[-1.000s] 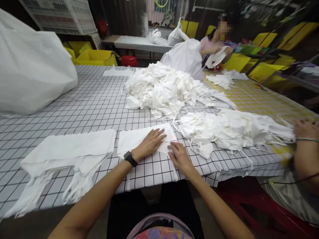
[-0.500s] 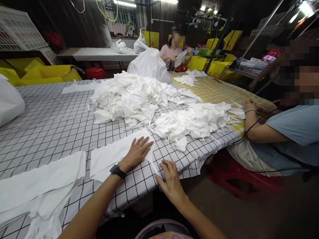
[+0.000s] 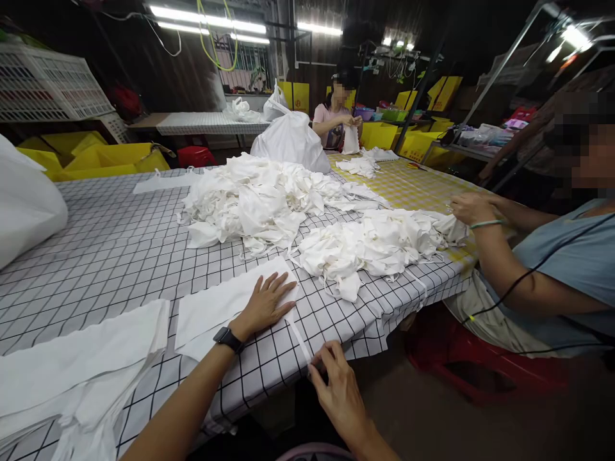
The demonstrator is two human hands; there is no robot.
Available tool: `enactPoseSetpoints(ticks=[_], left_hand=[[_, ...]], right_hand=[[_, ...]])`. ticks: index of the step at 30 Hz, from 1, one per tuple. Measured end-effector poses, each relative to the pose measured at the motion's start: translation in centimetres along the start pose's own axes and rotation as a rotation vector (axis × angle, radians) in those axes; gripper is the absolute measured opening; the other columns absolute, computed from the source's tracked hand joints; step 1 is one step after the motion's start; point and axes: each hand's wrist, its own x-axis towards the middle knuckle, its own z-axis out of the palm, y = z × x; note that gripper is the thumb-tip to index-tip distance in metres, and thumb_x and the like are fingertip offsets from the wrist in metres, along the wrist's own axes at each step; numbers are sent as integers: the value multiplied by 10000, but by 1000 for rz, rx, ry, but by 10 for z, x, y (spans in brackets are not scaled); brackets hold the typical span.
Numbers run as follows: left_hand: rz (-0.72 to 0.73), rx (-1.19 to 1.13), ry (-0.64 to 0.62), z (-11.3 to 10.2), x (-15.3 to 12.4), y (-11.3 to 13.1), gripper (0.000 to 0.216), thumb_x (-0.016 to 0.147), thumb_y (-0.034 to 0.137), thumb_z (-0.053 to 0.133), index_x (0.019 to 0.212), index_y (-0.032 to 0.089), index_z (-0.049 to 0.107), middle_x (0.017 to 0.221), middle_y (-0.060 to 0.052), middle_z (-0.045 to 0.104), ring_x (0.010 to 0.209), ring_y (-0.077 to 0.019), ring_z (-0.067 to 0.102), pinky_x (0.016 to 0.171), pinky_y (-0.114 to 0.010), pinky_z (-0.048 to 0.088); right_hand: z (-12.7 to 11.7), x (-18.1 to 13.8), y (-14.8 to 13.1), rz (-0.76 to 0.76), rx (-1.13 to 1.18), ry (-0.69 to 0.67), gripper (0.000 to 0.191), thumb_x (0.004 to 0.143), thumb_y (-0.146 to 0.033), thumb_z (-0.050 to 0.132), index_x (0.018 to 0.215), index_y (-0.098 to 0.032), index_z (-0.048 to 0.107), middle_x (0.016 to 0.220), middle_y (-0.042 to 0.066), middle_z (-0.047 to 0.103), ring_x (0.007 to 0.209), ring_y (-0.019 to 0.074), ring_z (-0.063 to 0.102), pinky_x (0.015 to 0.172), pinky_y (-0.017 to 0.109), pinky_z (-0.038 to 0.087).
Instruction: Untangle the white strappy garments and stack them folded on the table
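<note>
My left hand [image 3: 265, 303], with a black watch on its wrist, lies flat with fingers spread on a folded white cloth piece [image 3: 211, 306]. From that piece's right end a narrow white strap [image 3: 300, 338] runs toward the table's front edge. There my right hand [image 3: 336, 383] pinches the strap's end between thumb and fingers. To the left rests a stack of similar white cloth pieces [image 3: 81, 342], its straps bunched at the front. Two heaps of crumpled white cloth lie beyond my hands, a large heap [image 3: 250, 202] and a smaller heap [image 3: 360, 246] to its right.
The checked tablecloth [image 3: 115, 250] drapes over the front edge. White sacks stand at the left [image 3: 26, 205] and at the back [image 3: 293, 141]. A co-worker in blue [image 3: 562, 269] sits at the right on a red stool [image 3: 485, 365]; another person [image 3: 339, 118] handles white cloth at the far end.
My right hand has moved slightly toward the front edge and closed on the strap, which is now straighter. My left hand stays on the cloth. The co-worker at the right has raised their hands.
</note>
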Motion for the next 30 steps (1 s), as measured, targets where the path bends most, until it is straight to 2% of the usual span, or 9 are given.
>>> enactPoseSetpoints(ticks=[3,7,9,11,13,19,21,26,30], left_hand=[[2,11,5,1,-1,0,628,1027,668,370,1575,370,434,1706,-24,324,1587,-347,268,1279,-644,175],[3,14,13,1,-2,2,719,977,743,413,1580,352,433,1711,-37,311,1587,-364,263,1285,-647,146],[5,6,20,1,-2,3,741,963,762,421,1582,354,430,1714,-39,303,1587,-370,260,1285,-653,135],[5,-4,15,1,-2,4,751,962,769,413,1587,353,421,1717,-44,295,1591,-370,247,1286,-653,122],[1,-12,2,1,-2,4,764,962,777,396,1592,345,412,1722,-50,282,1598,-366,228,1290,-648,103],[-10,-17,-4,0,-1,5,780,955,795,380,1592,346,407,1725,-50,275,1605,-356,214,1296,-646,79],[-11,-19,-9,-1,-1,7,774,954,790,395,1588,346,414,1721,-53,286,1602,-357,222,1295,-649,81],[-20,-31,-11,-6,-3,12,742,969,717,477,1582,300,433,1712,-78,304,1596,-365,230,1295,-650,97],[-21,-70,-28,-7,-3,13,609,1047,606,390,1584,322,420,1719,-44,294,1602,-340,218,1294,-652,83]], right_hand=[[10,-15,23,112,68,-28,154,996,-304,551,966,-211,670,936,71,688,722,195,689,658,314,563],[20,-20,41,237,239,-19,350,910,-405,647,1168,-171,685,1150,140,728,736,198,724,636,298,587],[20,-16,40,248,288,-68,342,881,-398,667,1125,-162,704,1072,123,750,736,198,717,637,284,570],[18,-12,35,227,306,-156,253,905,-394,640,991,-176,733,918,78,756,728,189,694,651,271,535],[17,-10,32,204,329,-221,272,946,-411,594,886,-187,735,841,56,745,745,185,679,666,263,507],[25,-4,37,265,435,-170,486,902,-622,633,1001,-161,752,868,91,754,761,205,685,692,281,541],[27,-1,36,252,446,-189,527,886,-662,637,950,-155,768,816,86,748,738,204,675,687,286,543],[11,-3,27,214,406,-275,487,914,-625,621,833,-172,782,785,62,750,746,212,683,717,303,540],[-15,-12,24,278,390,-417,464,951,-593,588,872,-182,788,827,78,778,809,231,726,764,317,552]])
